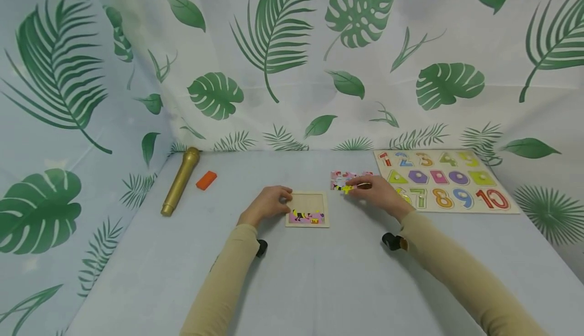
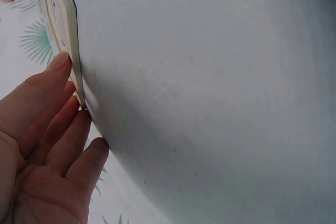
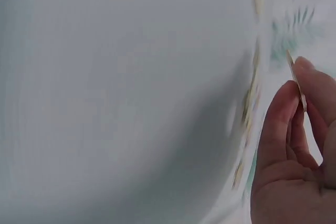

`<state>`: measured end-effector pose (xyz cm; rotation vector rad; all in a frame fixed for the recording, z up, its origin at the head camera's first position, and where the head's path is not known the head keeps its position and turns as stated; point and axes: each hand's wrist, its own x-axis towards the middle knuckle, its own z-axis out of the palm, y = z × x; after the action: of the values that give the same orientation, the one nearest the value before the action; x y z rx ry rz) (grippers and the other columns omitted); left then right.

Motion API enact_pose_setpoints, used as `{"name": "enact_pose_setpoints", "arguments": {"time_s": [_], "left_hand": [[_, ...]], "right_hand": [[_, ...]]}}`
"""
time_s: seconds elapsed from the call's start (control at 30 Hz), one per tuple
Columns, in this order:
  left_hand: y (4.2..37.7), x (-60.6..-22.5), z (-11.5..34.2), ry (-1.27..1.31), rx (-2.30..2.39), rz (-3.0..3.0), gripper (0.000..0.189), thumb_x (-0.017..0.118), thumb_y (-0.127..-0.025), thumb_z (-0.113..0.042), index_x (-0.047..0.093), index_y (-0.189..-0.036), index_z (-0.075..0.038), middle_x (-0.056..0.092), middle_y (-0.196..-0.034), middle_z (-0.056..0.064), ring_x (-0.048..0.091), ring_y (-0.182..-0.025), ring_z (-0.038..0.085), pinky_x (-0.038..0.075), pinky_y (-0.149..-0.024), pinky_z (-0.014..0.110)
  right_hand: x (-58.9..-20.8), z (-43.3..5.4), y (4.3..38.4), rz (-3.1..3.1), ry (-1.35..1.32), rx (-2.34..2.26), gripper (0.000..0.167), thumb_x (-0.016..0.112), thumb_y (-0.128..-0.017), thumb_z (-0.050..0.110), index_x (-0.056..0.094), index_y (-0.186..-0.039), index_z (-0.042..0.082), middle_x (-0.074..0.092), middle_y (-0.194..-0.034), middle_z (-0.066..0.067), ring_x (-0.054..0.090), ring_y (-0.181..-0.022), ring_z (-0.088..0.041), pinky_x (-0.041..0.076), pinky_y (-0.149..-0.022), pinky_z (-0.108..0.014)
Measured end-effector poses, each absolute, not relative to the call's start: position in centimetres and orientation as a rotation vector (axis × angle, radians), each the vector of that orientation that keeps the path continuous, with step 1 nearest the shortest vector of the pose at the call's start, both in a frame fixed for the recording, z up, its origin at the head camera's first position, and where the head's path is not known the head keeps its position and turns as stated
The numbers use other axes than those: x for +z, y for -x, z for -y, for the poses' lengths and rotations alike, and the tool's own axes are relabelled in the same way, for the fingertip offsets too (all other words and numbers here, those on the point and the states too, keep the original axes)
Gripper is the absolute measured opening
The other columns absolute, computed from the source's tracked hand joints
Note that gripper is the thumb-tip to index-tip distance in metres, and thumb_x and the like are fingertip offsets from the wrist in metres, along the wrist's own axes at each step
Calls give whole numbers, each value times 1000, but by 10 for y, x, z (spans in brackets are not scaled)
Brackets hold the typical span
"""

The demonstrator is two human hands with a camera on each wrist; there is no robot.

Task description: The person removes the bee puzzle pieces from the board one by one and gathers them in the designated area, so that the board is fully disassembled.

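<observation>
A small square wooden puzzle tray lies on the table, with picture pieces across its lower part. My left hand holds it by its left side; in the left wrist view the thumb lies on the tray's rim and the other fingers are at its side. My right hand pinches a thin puzzle piece, partly yellow, between thumb and fingers. It is seen edge-on as a thin puzzle piece in the right wrist view. Behind this hand lie several loose pink puzzle pieces, partly hidden by it.
A wooden number and shape board lies at the back right, close to the right hand. At the back left are a gold microphone and an orange block. A leaf-patterned cloth hangs behind the table.
</observation>
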<state>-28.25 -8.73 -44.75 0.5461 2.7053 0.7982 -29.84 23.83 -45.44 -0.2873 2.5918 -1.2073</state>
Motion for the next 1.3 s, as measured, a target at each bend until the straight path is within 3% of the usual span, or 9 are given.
{"name": "enact_pose_setpoints", "arguments": {"time_s": [0.2, 0.47, 0.83, 1.07, 1.3], "left_hand": [[282, -450, 88, -537, 834, -2701, 39, 75, -86, -9, 66, -123, 1, 54, -141, 8, 43, -136, 27, 34, -113, 39], [282, -450, 89, -541, 862, -2696, 40, 75, -85, -8, 66, -123, 1, 54, -141, 8, 43, -136, 28, 35, -112, 39], [281, -450, 88, -524, 863, -2698, 39, 76, -85, -8, 67, -122, 1, 55, -140, 8, 43, -136, 28, 34, -113, 40], [281, -451, 87, -510, 874, -2700, 38, 75, -85, -7, 67, -121, 1, 55, -140, 8, 44, -135, 27, 34, -113, 40], [282, -451, 87, -517, 857, -2714, 38, 76, -85, -8, 67, -121, 0, 56, -139, 8, 44, -135, 27, 34, -113, 39]], "right_hand": [[-454, -273, 306, -2639, 204, -1113, 38, 67, -94, 30, 65, -127, 12, 58, -130, -16, 55, -111, -30, 48, -83, -34], [-456, -279, 310, -2664, 201, -1084, 36, 69, -93, 25, 67, -124, 7, 60, -123, -17, 56, -105, -29, 49, -78, -32], [-453, -272, 310, -2756, 224, -966, 30, 69, -93, 20, 67, -119, 6, 60, -116, -15, 52, -101, -30, 46, -90, -44], [-451, -271, 308, -2822, 323, -876, 23, 68, -93, 13, 69, -113, 3, 58, -107, -14, 51, -96, -29, 46, -87, -43], [-449, -271, 307, -2813, 347, -867, 23, 67, -93, 12, 69, -113, 2, 56, -109, -15, 49, -97, -29, 45, -87, -44]]}}
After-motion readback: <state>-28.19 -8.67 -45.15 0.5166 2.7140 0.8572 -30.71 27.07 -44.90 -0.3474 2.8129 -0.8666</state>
